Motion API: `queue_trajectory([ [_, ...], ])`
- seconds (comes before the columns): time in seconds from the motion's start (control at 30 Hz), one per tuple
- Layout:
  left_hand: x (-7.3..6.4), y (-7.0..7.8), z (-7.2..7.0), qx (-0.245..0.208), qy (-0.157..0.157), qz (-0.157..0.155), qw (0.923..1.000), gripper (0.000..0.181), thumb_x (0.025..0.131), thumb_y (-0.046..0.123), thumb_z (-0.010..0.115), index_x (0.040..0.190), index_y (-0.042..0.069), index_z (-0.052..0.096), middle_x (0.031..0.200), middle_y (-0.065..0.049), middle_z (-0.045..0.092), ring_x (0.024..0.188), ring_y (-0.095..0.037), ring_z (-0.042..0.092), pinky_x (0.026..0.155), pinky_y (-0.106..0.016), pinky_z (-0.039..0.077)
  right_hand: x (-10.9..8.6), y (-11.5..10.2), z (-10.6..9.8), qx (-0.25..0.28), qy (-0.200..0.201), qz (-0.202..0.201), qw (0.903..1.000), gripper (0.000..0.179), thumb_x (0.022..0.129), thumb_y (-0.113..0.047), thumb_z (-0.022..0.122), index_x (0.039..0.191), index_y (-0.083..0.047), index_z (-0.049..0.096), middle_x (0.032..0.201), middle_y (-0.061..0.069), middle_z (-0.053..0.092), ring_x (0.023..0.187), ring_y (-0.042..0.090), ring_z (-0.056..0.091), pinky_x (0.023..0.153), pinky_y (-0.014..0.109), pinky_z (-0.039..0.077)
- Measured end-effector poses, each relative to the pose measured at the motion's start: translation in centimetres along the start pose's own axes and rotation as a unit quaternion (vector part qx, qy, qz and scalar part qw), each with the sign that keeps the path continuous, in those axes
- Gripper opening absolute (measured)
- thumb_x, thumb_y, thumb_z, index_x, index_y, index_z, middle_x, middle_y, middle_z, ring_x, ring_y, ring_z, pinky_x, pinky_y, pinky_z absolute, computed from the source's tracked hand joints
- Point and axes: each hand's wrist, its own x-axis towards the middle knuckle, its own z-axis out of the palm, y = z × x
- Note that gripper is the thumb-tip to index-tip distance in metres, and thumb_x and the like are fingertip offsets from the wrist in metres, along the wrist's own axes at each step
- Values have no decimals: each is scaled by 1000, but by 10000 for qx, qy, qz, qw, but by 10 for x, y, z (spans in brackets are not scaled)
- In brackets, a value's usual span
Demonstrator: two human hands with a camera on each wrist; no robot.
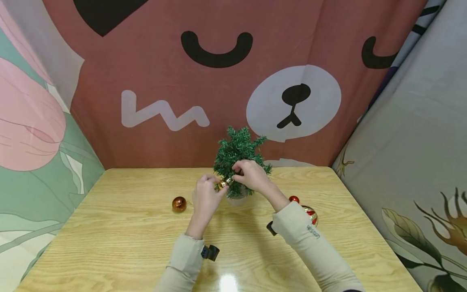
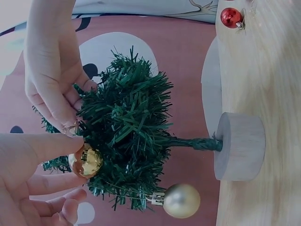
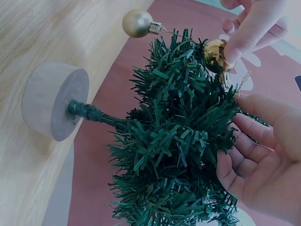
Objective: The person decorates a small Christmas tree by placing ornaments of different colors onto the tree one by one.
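L hand (image 1: 206, 194) pinches shiny gold bauble (image 2: 89, 161) at mini Xmas tree (image 1: 237, 149); R hand (image 1: 251, 175) half-curled at branches (image 2: 134, 113), can't tell if gripping. Tree base (image 2: 243, 148) near tabletop (image 1: 127, 243) far edge, well clear of amber bauble (image 1: 179, 204).

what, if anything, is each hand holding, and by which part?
Left hand: glossy gold ball ornament, pinched by its round body. Right hand: close to the ornament's thin gold hanging string; whether it grips that can't be told.
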Motion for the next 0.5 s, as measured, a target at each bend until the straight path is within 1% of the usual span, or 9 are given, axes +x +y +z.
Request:
queue_trajectory([
  [0.13, -2, 0, 0, 9, 55, 49, 10000, 26, 71, 26, 76, 83, 4, 71, 97, -11, 60, 83, -28, 58, 48, -33, 47, -2, 1, 0, 50, 115, -157, 9998, 18, 83, -13, 64, 98, -3, 65, 88, 6, 61, 76, 16, 58, 65, 26, 47],
  [0.27, -6, 0, 0, -12, 86, 42, 10000, 27, 71, 26, 76, 85, 3, 71, 94, -12, 61, 83, -28, 58, 52, -35, 48, -5, 2, 0, -43, 535, -554, 9970, 13, 83, -11, 64, 93, -3, 67, 82, 4, 61, 71, 14, 57, 62, 25, 47],
  [0.33, -8, 0, 1, -5, 99, -15, 9999, 29, 72, 27, 76, 86, 3, 71, 92, -12, 61, 80, -28, 58, 51, -34, 48, -6, 2, 0, -82, 755, -708, 9946, 11, 83, -11, 64, 90, -4, 68, 79, 3, 61, 69, 13, 57, 60, 25, 47],
  [0.4, -11, 0, 1, -5, 155, -73, 9999, 29, 72, 28, 75, 85, 3, 71, 88, -12, 61, 74, -26, 57, 48, -32, 46, -7, 2, 0, -74, 907, -791, 9927, 8, 83, -11, 64, 87, -5, 68, 77, 2, 61, 67, 12, 56, 59, 24, 46],
  [0.5, -16, 0, 4, 17, 229, -146, 9996, 28, 72, 30, 74, 84, 5, 71, 82, -9, 63, 63, -21, 56, 43, -27, 42, -9, 1, 1, -56, 1019, -822, 9914, 7, 83, -11, 63, 85, -8, 68, 76, 0, 61, 66, 11, 56, 58, 23, 46],
])
